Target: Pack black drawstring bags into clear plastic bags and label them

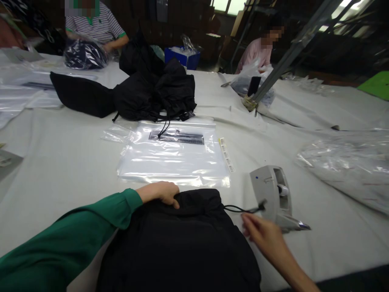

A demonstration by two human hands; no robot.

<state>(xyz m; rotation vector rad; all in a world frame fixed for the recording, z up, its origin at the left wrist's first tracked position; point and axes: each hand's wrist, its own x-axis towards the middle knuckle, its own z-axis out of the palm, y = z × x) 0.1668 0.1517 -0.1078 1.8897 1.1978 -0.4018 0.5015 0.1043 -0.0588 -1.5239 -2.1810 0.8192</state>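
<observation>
A black drawstring bag (185, 243) lies in front of me, its gathered top pointing away. My left hand (164, 192), in a green sleeve, is closed on the bag's upper edge, thumb on the near side. From the right of the gathered part a thin black cord (235, 208) sticks out, its far end blurred. Just below the cord is my right hand (266, 235), fingers curled together and smeared by motion; whether they pinch the cord is unclear. Beyond the bag lies a stack of clear plastic bags (173, 160) with a printed black panel.
A grey tape dispenser (267, 186) stands at right, beside a barcode label strip (226, 155). More black bags (154, 91) are heaped behind the plastic stack. Clear plastic sheeting (352, 166) covers the right side. Two people work across the table; a metal post (291, 52) rises there.
</observation>
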